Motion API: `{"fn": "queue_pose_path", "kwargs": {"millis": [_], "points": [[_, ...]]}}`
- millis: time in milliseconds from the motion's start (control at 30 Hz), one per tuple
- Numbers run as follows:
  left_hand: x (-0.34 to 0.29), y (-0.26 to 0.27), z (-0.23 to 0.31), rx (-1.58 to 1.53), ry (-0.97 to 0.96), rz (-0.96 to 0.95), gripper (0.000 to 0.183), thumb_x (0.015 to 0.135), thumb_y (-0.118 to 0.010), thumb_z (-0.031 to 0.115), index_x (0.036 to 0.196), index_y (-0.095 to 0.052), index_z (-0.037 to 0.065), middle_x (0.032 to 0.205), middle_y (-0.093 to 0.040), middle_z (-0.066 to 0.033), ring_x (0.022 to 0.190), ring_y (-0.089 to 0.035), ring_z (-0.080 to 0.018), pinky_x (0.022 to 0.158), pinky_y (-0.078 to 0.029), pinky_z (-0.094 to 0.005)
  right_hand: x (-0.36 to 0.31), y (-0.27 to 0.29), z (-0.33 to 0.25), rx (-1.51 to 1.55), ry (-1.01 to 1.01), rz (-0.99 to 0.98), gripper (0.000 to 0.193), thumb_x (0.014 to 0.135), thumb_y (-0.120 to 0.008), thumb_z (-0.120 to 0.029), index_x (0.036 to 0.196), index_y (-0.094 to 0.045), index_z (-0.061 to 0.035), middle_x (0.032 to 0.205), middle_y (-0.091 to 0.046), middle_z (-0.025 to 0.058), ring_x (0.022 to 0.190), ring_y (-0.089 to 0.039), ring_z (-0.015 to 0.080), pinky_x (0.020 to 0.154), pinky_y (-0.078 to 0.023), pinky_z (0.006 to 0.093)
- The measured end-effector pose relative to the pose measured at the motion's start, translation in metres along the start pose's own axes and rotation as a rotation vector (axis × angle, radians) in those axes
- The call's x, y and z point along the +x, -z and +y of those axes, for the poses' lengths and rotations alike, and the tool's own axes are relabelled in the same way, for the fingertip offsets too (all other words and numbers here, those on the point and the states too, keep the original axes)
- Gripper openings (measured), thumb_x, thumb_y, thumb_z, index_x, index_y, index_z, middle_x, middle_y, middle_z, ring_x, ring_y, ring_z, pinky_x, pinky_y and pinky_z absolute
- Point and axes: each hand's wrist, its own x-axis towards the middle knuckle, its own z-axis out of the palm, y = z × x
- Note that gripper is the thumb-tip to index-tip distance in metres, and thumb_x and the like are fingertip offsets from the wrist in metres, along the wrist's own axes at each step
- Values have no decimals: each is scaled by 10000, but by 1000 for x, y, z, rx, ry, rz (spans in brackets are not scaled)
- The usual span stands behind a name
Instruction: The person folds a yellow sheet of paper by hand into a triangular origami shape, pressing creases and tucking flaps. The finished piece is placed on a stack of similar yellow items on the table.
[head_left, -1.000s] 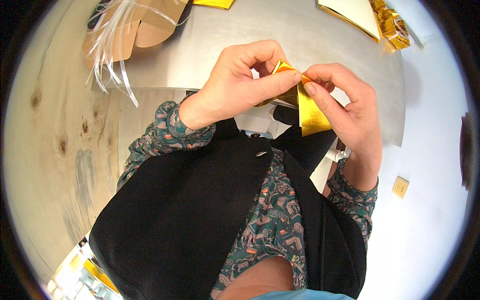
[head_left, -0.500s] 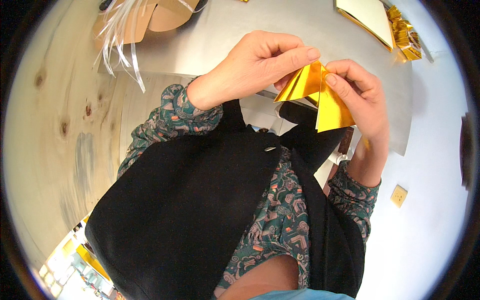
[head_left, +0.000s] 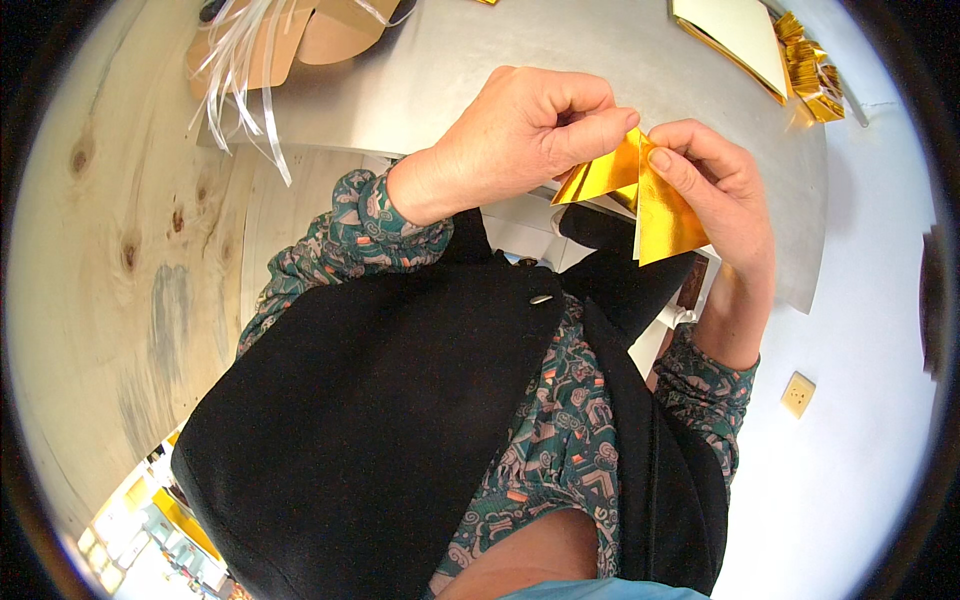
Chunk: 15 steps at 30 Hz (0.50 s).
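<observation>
A piece of shiny gold foil paper [head_left: 668, 215], folded to a peak with two pointed flaps hanging down, is held up near the front edge of the grey table. My left hand [head_left: 535, 130] is closed at the top of the left flap, its thumb and curled fingers by the peak. On the other side, my right hand [head_left: 722, 190] pinches the upper part of the right flap, thumb in front and fingers behind. Pale backing shows along the flap edges. My left fingertips are partly hidden behind the thumb and paper.
The grey metal-looking table [head_left: 480, 60] carries a stack of cream sheets with gold edges [head_left: 735, 40] at far right, beside a bundle of folded gold paper [head_left: 815, 85]. Brown card [head_left: 340, 35] and white ribbon strips [head_left: 240, 60] lie far left. A wall outlet [head_left: 797, 394] is at right.
My left hand has shifted slightly right and down along the peak, its knuckles curling more, covering more of the left flap. My right hand and the gold paper have barely moved.
</observation>
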Motion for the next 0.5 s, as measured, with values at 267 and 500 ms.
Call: {"fn": "queue_pose_path", "kwargs": {"millis": [267, 500], "points": [[0, 1, 2, 55, -32, 12, 340, 1009, -624, 309, 824, -695, 33, 611, -621, -27, 550, -614, -71, 489, -455, -238, 1, 2, 3, 18, -2, -30, 174, 984, -664, -176, 1053, -679, -17, 853, -657, -13, 776, -592, 46, 687, -480, 217], [-8, 2, 6, 81, 82, -104, 337, 1017, -617, 304, 837, -699, 30, 597, -627, -37, 530, -619, -80, 483, -465, -240, 0, 6, 7, 0, -26, 12, 171, 976, -675, -179, 1034, -683, -19, 842, -648, -18, 768, -581, 43, 683, -471, 216]]}}
